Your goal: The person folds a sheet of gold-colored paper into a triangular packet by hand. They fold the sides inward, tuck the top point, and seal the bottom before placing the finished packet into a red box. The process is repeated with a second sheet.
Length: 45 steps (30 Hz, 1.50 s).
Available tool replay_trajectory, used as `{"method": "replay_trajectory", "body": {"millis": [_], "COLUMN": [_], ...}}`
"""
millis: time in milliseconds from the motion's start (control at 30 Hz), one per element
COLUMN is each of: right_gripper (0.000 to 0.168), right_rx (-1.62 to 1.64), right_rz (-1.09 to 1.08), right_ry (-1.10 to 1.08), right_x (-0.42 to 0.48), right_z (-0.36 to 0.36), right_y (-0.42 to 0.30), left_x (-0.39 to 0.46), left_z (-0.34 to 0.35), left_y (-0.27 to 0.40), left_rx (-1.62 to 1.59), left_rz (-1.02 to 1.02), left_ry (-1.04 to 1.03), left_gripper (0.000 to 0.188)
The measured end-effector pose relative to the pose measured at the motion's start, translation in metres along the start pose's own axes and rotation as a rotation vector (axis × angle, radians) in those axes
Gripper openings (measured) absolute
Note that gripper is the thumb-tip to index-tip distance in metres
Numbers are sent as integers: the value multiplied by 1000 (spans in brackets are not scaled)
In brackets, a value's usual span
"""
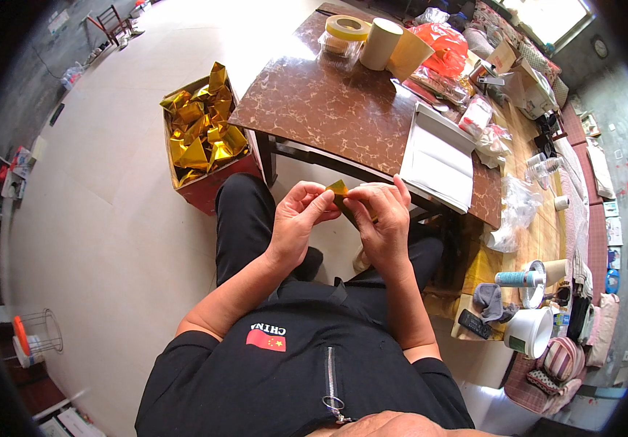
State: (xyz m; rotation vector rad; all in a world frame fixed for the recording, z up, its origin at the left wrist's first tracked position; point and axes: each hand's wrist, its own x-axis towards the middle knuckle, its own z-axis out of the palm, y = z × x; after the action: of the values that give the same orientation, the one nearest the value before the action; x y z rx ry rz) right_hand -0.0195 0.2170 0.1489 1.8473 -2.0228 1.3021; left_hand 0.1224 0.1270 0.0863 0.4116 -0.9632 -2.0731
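Note:
A small piece of gold foil paper (338,188), pointed at its upper end, is held between my two hands above my lap. My left hand (304,210) pinches its left edge with thumb and fingertips. On the other side my right hand (377,210) grips the foil, its little finger raised; part of the strip shows below the fingers and the rest is hidden by them. Beside my left knee stands a red cardboard box (196,192) heaped with folded gold foil shapes (196,128).
A brown marble-patterned table (325,117) is just ahead, bearing a stack of white paper (436,158), a yellow tape roll (347,27) and a paper roll (381,45). To the right, a wooden bench (537,218) carries plastic bags, a white bucket (528,333) and a remote control (475,324).

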Motion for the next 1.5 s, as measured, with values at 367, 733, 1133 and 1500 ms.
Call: {"method": "replay_trajectory", "body": {"millis": [367, 733, 1133, 1500], "right_gripper": [11, 8, 8, 6], "right_rx": [159, 142, 23, -26], "right_rz": [148, 89, -24, -65], "right_ry": [-125, -248, -211, -192], "right_x": [2, 4, 6, 3], "right_z": [-11, -23, -24, -20], "right_y": [2, 3, 3, 5], "left_x": [-7, -9, -3, -6], "left_z": [2, 5, 1, 4], "left_y": [2, 10, 21, 26], "left_rx": [179, 247, 726, 824], "left_rz": [186, 244, 385, 293], "left_ry": [-77, -124, -131, -139], "left_gripper": [12, 25, 16, 12]}}
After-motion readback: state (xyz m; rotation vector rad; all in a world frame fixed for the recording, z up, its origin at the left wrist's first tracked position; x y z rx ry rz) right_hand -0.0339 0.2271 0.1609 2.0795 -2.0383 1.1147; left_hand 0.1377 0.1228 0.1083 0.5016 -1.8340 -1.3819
